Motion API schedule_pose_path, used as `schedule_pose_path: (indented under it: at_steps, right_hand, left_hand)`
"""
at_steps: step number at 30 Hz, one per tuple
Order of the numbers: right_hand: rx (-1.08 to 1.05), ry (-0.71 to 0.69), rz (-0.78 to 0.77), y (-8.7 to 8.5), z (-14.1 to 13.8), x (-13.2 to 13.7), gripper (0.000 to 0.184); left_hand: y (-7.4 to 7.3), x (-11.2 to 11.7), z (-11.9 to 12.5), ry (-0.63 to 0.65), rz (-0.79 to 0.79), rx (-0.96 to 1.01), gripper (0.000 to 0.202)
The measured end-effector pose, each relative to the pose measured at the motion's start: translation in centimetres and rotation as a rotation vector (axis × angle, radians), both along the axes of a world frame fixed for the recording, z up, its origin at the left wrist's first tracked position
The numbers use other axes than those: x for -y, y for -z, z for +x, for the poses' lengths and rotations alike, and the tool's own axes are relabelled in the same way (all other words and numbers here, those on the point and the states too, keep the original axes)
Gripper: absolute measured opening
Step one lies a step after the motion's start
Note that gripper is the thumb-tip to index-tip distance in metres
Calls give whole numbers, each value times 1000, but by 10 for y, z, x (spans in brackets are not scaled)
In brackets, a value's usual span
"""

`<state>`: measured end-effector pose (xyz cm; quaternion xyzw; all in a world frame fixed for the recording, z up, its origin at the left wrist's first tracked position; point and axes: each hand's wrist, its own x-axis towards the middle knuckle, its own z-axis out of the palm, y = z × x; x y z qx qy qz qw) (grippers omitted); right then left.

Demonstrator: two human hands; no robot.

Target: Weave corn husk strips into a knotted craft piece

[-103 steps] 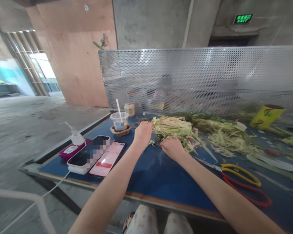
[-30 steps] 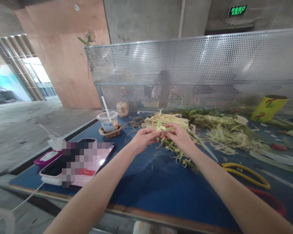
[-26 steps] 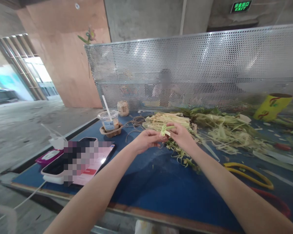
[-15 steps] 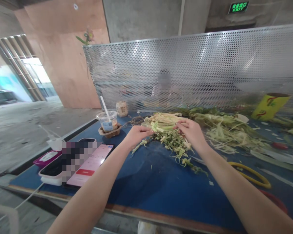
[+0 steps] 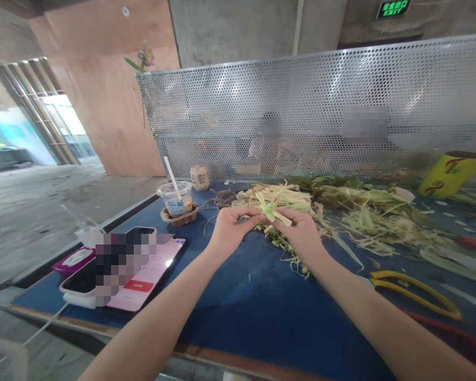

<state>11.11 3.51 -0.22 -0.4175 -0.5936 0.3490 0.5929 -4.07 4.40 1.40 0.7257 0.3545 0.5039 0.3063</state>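
Above the blue table, a small pale-green piece of folded leaf strips (image 5: pixel 269 209) is pinched between the fingertips of both hands. Its ends stick out like a star. My left hand (image 5: pixel 237 227) is closed on its left side, thumb and forefinger together. On the other side my right hand (image 5: pixel 302 233) is closed on it too, a flat strip end showing by the thumb. Just behind lies a bundle of pale leaf strips (image 5: pixel 297 197). Small curled green pieces (image 5: pixel 275 238) lie below and partly behind the hands.
Loose husk-like leaves (image 5: pixel 365 219) spread to the right, near a yellow tube (image 5: pixel 450 174). Scissors with a yellow handle (image 5: pixel 420 296) lie by my right forearm. At left are a drink cup (image 5: pixel 175 200) and a phone (image 5: pixel 150 275). A perforated metal screen (image 5: pixel 222 106) stands behind.
My right hand has left the leaf bundle and come in to the left. Both hands now meet on the folded leaf piece, which showed near my left fingertips before.
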Motion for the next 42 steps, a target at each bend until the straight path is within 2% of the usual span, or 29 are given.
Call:
schedule_pose_path:
  at_steps: [3,8,17,23,26,29,32,37,39,42]
  right_hand:
    - [-30,-11,-1,-1,0,1,9]
    - [-178,18,-23,7,2,-6,10]
    - [-334,-235,-20,14,-5,-4,12]
    - [-461,-266,-157,10,-9,0,23]
    - [-406,-290,-200,9,-11,1,26]
    - [-460,-241,-246,9,-12,2,22]
    - [-537,-227,-302,8,-14,3,23]
    - [-550,-309,-342,9,-11,2,23]
    - [-530,-346,-350,10,-9,1,21]
    - [-508,-381,-352,10,-6,0,18]
  left_hand:
    - [0,0,0,13,-35,22,14]
    - [1,1,2,34,-47,25,15]
    - [6,-1,2,85,-192,225,13]
    - [6,-3,6,126,-366,406,12]
    - [7,-2,6,90,-363,345,14]
    - [7,1,7,8,-274,160,14]
    - [6,5,8,-92,-104,0,13]
    - [6,8,9,-242,240,-129,5]
    - [7,7,8,-213,201,-135,6]
    - [8,3,8,-18,-88,-30,13]
